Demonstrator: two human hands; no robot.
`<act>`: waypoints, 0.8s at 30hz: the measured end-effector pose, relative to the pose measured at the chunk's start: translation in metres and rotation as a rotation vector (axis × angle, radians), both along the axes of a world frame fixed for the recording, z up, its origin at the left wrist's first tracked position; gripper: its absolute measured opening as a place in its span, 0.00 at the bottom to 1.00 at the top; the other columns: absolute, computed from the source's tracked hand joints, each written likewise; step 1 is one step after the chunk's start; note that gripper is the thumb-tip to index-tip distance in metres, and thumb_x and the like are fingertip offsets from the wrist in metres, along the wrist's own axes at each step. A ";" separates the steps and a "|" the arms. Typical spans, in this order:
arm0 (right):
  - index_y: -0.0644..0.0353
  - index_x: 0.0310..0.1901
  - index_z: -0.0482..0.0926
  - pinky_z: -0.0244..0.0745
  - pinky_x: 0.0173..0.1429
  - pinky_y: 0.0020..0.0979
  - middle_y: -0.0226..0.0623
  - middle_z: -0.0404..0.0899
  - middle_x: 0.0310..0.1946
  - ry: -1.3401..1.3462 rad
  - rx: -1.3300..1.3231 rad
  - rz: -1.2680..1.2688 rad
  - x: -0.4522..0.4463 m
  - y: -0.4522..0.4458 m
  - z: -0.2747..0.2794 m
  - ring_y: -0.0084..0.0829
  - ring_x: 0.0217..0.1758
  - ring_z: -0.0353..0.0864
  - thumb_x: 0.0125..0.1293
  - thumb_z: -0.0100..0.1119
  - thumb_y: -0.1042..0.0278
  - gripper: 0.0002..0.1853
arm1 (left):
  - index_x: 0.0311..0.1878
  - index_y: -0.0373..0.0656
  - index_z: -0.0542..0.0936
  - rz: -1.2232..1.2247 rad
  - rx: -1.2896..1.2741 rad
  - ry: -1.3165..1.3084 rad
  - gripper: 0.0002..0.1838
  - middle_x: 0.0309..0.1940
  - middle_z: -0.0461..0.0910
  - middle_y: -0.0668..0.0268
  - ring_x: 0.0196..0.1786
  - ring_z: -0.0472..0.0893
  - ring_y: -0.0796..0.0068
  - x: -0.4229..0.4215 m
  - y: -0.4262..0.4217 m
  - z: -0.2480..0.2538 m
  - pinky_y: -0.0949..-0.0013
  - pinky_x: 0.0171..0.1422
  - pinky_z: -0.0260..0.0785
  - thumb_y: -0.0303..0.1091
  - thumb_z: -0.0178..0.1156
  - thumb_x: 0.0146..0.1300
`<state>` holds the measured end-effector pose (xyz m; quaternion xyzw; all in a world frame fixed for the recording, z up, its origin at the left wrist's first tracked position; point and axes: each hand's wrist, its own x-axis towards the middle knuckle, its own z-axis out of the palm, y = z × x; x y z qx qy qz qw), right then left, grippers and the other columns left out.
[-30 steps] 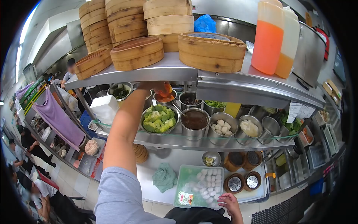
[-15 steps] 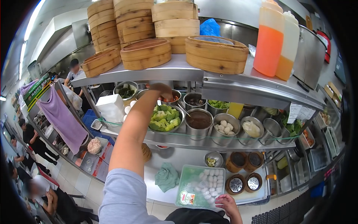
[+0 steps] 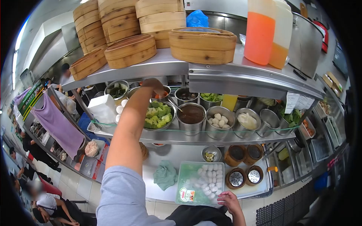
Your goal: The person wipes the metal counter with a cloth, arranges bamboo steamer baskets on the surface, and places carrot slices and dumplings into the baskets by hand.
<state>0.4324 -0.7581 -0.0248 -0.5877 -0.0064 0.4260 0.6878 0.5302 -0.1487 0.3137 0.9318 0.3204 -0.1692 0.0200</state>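
My left hand point(image 3: 155, 86) reaches far forward beneath the upper shelf, over a metal bowl with orange-red pieces point(image 3: 163, 95); its fingers are dark and blurred, so any hold is hidden. Under that forearm sits a bowl of broccoli point(image 3: 158, 116). Low in the view, my right hand point(image 3: 230, 202) is at the near right corner of a clear green-tinted plastic box point(image 3: 184, 175), fingers loosely bent and apart, nothing visible in them. White rounded pieces point(image 3: 210, 176) fill the box's right side. Left of it lies a crumpled green cloth point(image 3: 165, 175).
Bamboo steamers point(image 3: 203, 46) and sauce bottles point(image 3: 259, 35) stand on the upper shelf point(image 3: 241, 77). Pots of brown sauce point(image 3: 191, 114) and white balls point(image 3: 218, 121) line the lower shelf. Small round steamers point(image 3: 236, 178) sit right of the box. Other people point(image 3: 49, 199) are at left.
The whole view has shifted slightly, with the shelves and pots now further left. My left hand remains over the orange-red bowl, and my right hand stays at the box corner.
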 end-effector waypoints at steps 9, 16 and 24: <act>0.61 0.51 0.75 0.85 0.51 0.41 0.45 0.83 0.50 -0.001 0.008 0.044 0.007 0.005 -0.008 0.39 0.49 0.86 0.73 0.59 0.73 0.08 | 0.46 0.49 0.88 0.018 0.025 -0.012 0.20 0.40 0.87 0.64 0.37 0.84 0.70 -0.002 0.000 -0.002 0.66 0.40 0.78 0.47 0.71 0.52; 0.60 0.51 0.76 0.85 0.51 0.41 0.45 0.83 0.50 0.014 0.011 0.046 0.010 0.004 -0.016 0.39 0.49 0.86 0.72 0.59 0.74 0.08 | 0.49 0.50 0.87 -0.013 -0.107 -0.011 0.22 0.44 0.84 0.64 0.43 0.84 0.70 0.000 0.024 0.003 0.68 0.43 0.81 0.47 0.71 0.52; 0.60 0.51 0.76 0.85 0.52 0.41 0.44 0.83 0.50 0.011 0.010 0.081 0.010 0.006 -0.014 0.38 0.49 0.86 0.72 0.58 0.75 0.08 | 0.53 0.51 0.85 0.009 -0.268 -0.275 0.25 0.52 0.82 0.63 0.51 0.82 0.70 -0.028 0.023 0.019 0.66 0.45 0.82 0.48 0.72 0.51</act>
